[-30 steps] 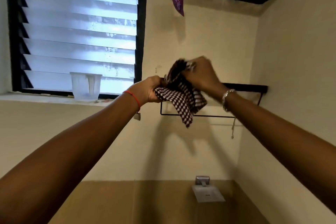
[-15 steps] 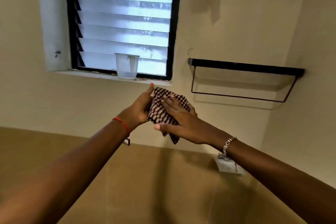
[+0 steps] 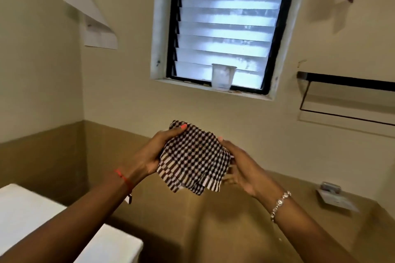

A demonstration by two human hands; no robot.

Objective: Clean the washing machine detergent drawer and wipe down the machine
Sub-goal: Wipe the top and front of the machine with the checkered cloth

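A black-and-white checked cloth point(image 3: 193, 157) is folded into a thick pad and held in the air in front of the wall. My left hand point(image 3: 157, 151) grips its left edge, thumb on top. My right hand point(image 3: 241, 166) holds its right edge from the side and below. A white flat surface point(image 3: 38, 222), perhaps the top of the washing machine, shows at the lower left under my left forearm. No detergent drawer is in view.
A louvred window point(image 3: 226, 28) with a translucent plastic cup point(image 3: 223, 77) on its sill is ahead. A black towel rail point(image 3: 346, 92) hangs at right, a small wall fitting point(image 3: 333, 196) below it. A curled paper sheet point(image 3: 96, 23) is on the left wall.
Both hands came down from the towel rail with the cloth and folded it into a flat pad. The view swung down and left, bringing the white surface into sight.
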